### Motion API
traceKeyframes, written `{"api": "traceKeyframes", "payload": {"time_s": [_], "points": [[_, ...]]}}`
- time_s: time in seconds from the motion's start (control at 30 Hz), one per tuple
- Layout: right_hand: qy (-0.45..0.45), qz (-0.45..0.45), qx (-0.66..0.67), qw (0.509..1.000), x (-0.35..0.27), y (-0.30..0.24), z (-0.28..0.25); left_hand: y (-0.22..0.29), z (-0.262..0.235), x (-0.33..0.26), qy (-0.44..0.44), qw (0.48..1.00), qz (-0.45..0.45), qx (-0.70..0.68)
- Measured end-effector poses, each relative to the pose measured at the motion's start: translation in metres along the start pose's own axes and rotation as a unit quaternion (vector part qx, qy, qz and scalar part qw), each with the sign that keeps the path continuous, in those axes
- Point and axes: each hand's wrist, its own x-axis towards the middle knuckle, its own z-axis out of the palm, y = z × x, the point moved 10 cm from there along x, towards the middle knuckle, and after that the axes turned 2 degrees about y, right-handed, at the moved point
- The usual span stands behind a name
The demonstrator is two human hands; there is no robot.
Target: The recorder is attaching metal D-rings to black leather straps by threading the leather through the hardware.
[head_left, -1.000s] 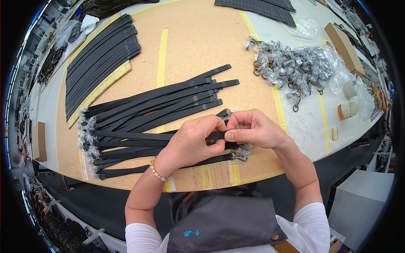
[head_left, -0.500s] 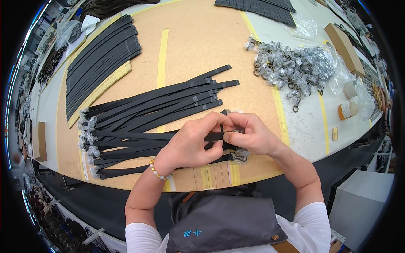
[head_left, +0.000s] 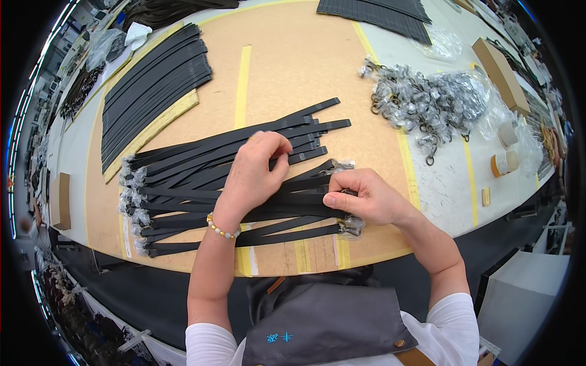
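Observation:
Between thumb and curled fingers, my right hand (head_left: 366, 198) grips the right end of a black strap (head_left: 299, 199), close to its metal fitting, which the fingers partly hide. Up and to the left, my left hand (head_left: 256, 171) is over the bundle of black straps (head_left: 238, 137), fingers curled in; whatever they hold, if anything, is hidden. Just below my right hand lies a plastic-wrapped metal clasp (head_left: 351, 227) on a strap's end. Along the bundle's left ends sits a row of plastic-wrapped fittings (head_left: 135, 195).
A pile of plastic-wrapped metal hooks (head_left: 421, 100) lies to the right, near a jar with amber contents (head_left: 504, 163) and a cardboard box (head_left: 500, 73). More black straps (head_left: 155, 91) lie at the far left beside a yellowish wooden strip (head_left: 152, 135). Others (head_left: 378, 18) lie at the back.
My left hand has left the strap end beside my right hand and moved up and left over the bundle. My right hand has stayed near the same place, still gripping the strap.

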Motion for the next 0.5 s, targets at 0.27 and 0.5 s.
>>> {"api": "traceKeyframes", "payload": {"time_s": [0.27, 0.5], "points": [[0.026, -0.028, -0.078, 0.996, -0.005, -0.014, 0.003, -0.018, 0.008, 0.004, 0.007, 0.996, -0.009, 0.089], [0.036, -0.099, -0.220, 0.970, -0.004, -0.024, 0.007, -0.029, 0.008, 0.006, 0.011, 0.996, -0.051, 0.068]]}}
